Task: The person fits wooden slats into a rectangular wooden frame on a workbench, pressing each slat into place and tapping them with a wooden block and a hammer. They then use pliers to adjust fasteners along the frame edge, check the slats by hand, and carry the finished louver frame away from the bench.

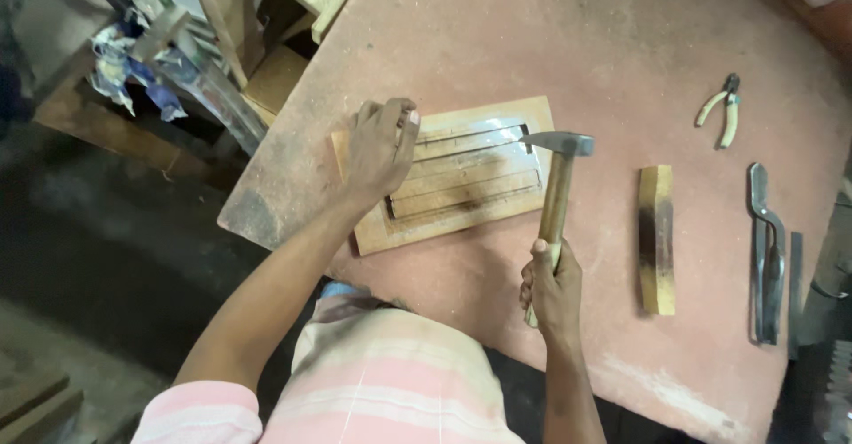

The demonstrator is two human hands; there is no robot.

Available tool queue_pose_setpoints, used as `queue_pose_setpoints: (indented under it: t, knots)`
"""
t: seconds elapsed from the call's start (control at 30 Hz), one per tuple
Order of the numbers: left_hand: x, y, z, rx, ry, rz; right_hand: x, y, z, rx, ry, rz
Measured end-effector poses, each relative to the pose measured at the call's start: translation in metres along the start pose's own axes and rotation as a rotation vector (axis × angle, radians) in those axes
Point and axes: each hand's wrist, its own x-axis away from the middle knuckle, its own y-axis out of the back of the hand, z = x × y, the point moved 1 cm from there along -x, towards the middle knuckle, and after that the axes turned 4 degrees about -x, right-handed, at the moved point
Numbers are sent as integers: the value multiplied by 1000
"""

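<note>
A flat wooden board (461,218) with long slots and thin metal strips lies on the reddish table (603,45). My left hand (379,147) rests on its left end, fingertips pinched together at the board's upper left; anything between them is too small to tell. My right hand (552,289) grips the wooden handle of a hammer (557,178). The hammer's metal head hovers over the board's upper right corner.
A short wooden block (657,238) lies right of the board. Small pliers with pale handles (721,114) and large metal shears (765,253) lie near the table's right side. Scrap wood and clutter (177,54) are piled off the table's left edge.
</note>
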Motion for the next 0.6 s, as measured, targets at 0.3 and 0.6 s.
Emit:
queue_pose_setpoints:
  t: [0.3,0.6]
  knots:
    - [-3,3,-10,-43,-5,30,-17,3,8,-19,21,34]
    - [-2,2,-6,-26,33,52,12,33,-15,-196,378,24]
